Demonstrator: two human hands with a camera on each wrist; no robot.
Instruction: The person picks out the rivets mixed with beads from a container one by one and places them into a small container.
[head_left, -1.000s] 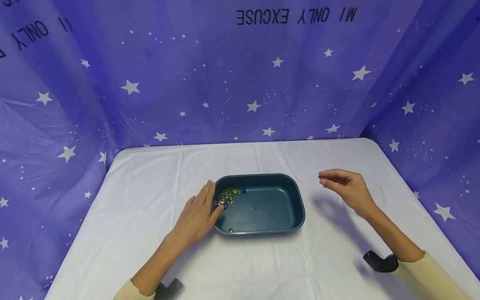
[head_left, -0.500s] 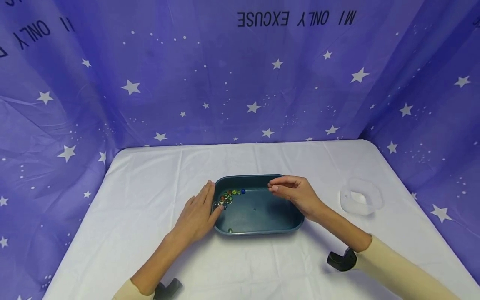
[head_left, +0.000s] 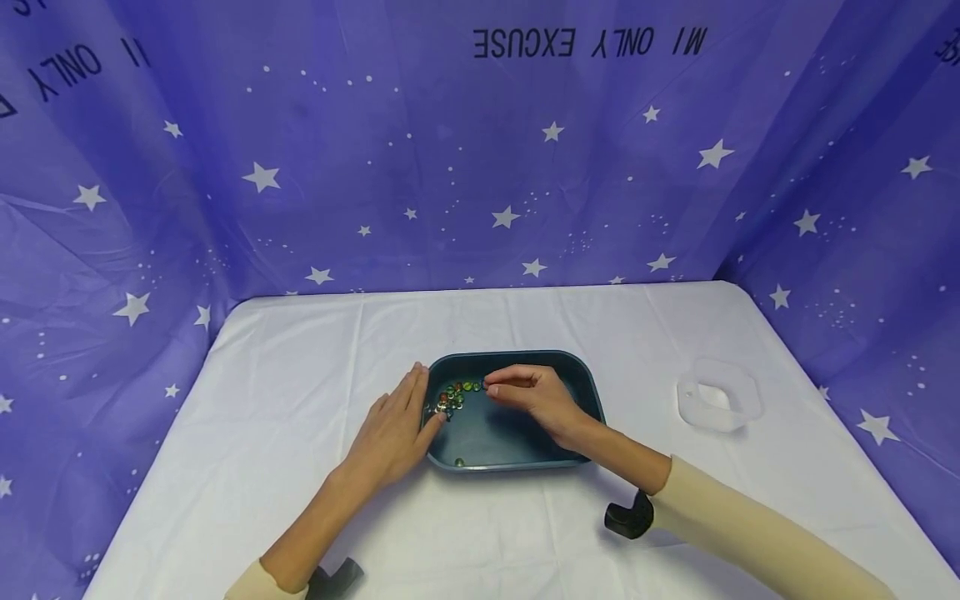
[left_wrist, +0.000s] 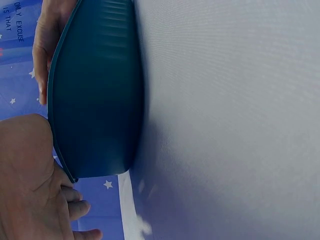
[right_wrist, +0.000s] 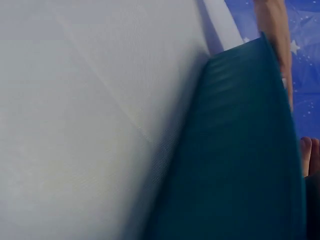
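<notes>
with marbles [head_left: 452, 398] bunched in the tray [head_left: 495, 440] that the left hand [head_left: 390, 433] touches, fingers straight, the right hand [head_left: 542, 402], fingertips nearly together, any grip hard to tell, could scatter them by nudging rather than pinching one.

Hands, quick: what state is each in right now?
Left hand: open, resting against the tub.
Right hand: fingers bent near the marbles; cannot tell if holding one.
</notes>
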